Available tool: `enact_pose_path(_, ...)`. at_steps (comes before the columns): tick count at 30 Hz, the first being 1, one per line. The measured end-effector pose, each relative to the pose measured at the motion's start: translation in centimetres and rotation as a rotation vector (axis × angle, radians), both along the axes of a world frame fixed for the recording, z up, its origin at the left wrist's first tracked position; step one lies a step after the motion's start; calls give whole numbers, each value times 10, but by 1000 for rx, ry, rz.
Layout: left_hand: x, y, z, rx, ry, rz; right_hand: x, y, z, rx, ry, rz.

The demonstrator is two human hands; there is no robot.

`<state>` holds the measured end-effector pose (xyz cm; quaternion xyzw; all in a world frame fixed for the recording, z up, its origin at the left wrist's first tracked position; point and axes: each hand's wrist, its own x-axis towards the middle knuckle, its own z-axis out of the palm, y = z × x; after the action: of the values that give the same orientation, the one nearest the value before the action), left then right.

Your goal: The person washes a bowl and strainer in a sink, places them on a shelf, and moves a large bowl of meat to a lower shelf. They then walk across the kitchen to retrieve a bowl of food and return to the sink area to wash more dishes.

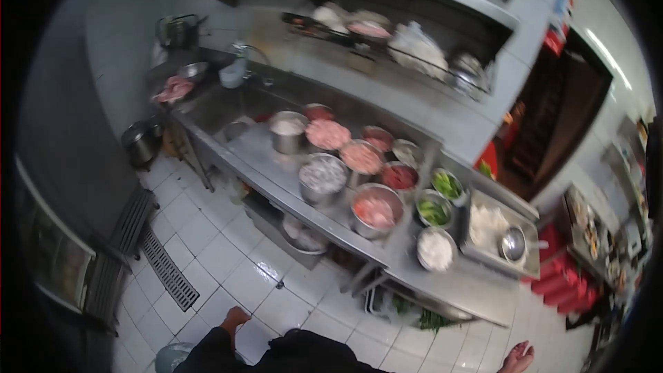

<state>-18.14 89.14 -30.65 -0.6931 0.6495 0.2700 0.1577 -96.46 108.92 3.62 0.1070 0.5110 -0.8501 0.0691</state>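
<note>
My left hand (236,318) hangs low over the tiled floor, its fingers curled in, with nothing seen in it. On the other side, at the bottom right, my right hand (518,357) is held palm up with the fingers loosely apart and bare. Both hands are away from the steel counter (269,173). Several metal pots crowd the counter: one of pale pink meat (328,135), one of whitish pieces (323,174) and a larger pot of pink and orange pieces (376,211). Green vegetables (435,211) fill two bowls beside a bowl of white food (436,249).
A steel tray (501,262) holds white stuff and a ladle (513,243). Red crates (563,269) stand at the right. A floor drain grate (168,269) lies at the left near a large pot (140,144). A loaded wire shelf (414,62) hangs above the counter.
</note>
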Motion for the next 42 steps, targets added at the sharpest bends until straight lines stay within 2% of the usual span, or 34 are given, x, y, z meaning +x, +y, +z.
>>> enact_pose_path(2,47,17,-12,-30,-28,393,22,-88,-9,-341,-35,351)
enact_pose_path(4,83,29,-15,-48,38,537,112,-179,26,-370,-74,522)
enact_pose_path(7,106,36,-4,-85,62,611,194,-267,38,-359,-64,875)
enact_pose_path(8,112,34,-4,-87,33,522,229,-291,48,-331,-68,951)
enact_pose_path(9,119,37,-17,-232,2,344,262,-309,58,-324,-71,1024)
enact_pose_path(10,115,32,3,-228,42,406,291,-324,65,-301,-80,1094)
enact_pose_path(11,112,25,24,-105,193,594,311,-339,66,-277,-79,1197)
enact_pose_path(12,113,23,19,-238,205,568,332,-353,67,-250,-85,1303)
enact_pose_path(13,111,13,52,-7,293,596,357,-365,71,-208,-102,1374)
enact_pose_path(14,119,10,44,-109,306,521,378,-370,73,-167,-117,1439)
enact_pose_path(15,101,5,86,-248,434,855,395,-376,72,-109,-139,1459)
enact_pose_path(16,102,0,85,-371,395,857,414,-387,70,-91,-102,1546)
enact_pose_path(18,104,-8,92,-351,483,953,438,-400,61,-46,-81,1657)
enact_pose_path(20,107,-16,100,-312,462,1004,461,-412,44,-33,-123,1857)
enact_pose_path(22,115,-22,105,-262,452,1036,482,-421,22,67,-216,1891)
enact_pose_path(26,121,-27,103,-378,382,1028,520,-441,-33,242,-381,2080)
enact_pose_path(27,126,-33,108,-358,394,1072,529,-446,-47,368,-358,2097)
enact_pose_path(28,129,-33,111,-327,407,1117,539,-452,-60,389,-377,2101)
enact_pose_path(30,144,-34,96,-416,438,1133,558,-460,-82,641,-273,2120)
enact_pose_path(32,156,-41,100,-429,506,1208,561,-464,-105,642,-293,2147)
enact_pose_path(33,165,-46,102,-377,399,1128,560,-467,-122,683,-224,2182)
enact_pose_path(34,171,-48,100,-346,388,1156,569,-478,-133,690,-133,2226)
enact_pose_path(35,185,-44,65,-430,388,1104,580,-486,-138,756,-99,2200)
enact_pose_path(36,191,-52,82,-344,402,1157,588,-485,-140,828,-75,2159)
enact_pose_path(39,220,-59,87,-436,415,1156,619,-488,-141,817,8,2050)
enact_pose_path(40,227,-60,91,-458,436,1161,627,-489,-150,808,143,2049)
enact_pose_path(41,241,-60,77,-503,359,1061,635,-492,-155,794,281,2035)
enact_pose_path(42,249,-63,86,-516,435,1082,648,-493,-155,779,401,2016)
